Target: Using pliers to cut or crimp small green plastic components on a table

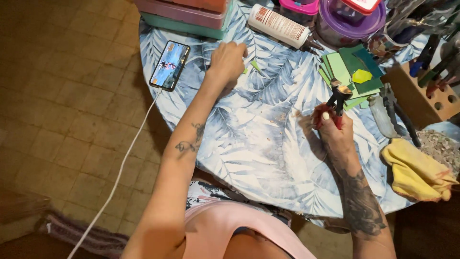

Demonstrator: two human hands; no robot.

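Round desk (258, 158) w/ blue-white leaf-print cloth is seen from above. Right hand (335, 134) is closed round the red handles of a pair of nippers (338, 98); fingers are clamped on the handles, tool head is pointed up and away, just at the near edge of a stack of green glass/tile pieces (352, 72). A yellow-green piece (362, 76) is laid on top of that stack. Left hand (226, 61) is rested on the desk at the far L side, fingers curled together toward the palm; whether anything is pinched cannot be told. Small light-green scraps (255, 65) are lying just beside that hand, to its R.

Phone (169, 65) w/ lit screen is placed near the desk's L edge, white cable (129, 148) is run from it down off the desk toward the floor. White glue bottle (280, 26) is laid on its side at the far edge, next to a purple lidded tub (352, 21). Stacked pink and teal boxes (184, 14) are set behind the left hand. Yellow cloth (414, 172) is bunched at the R edge, well apart from the nippers; a wooden tool block (424, 93) is behind it.
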